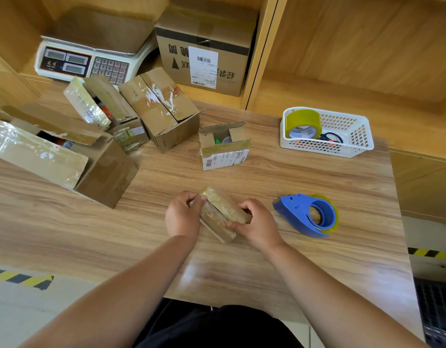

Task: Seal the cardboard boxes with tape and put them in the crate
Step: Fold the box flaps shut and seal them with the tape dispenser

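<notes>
While the left hand (182, 217) and right hand (260, 225) each clasp an end of the small taped box (219, 205) mid tabletop (267, 179), its long axis running far-left to near-right, the blue tape dispenser (307, 215) lies just beside the right hand.

You face a wood-grain counter (267, 177), with light wooden shelves (342, 59) rising at its far side. Pale floor (28, 317) shows near left, and yellow-black hazard stripes (23, 278) mark it left and right.

The small box (220, 208) lies near the table's (267, 272) front edge — the tape dispenser (296, 209) to its right, an open box (224, 149) behind it. Farther right-back, a basket (342, 146) holds a tape roll (303, 121); larger boxes (164, 109) stand left.
</notes>
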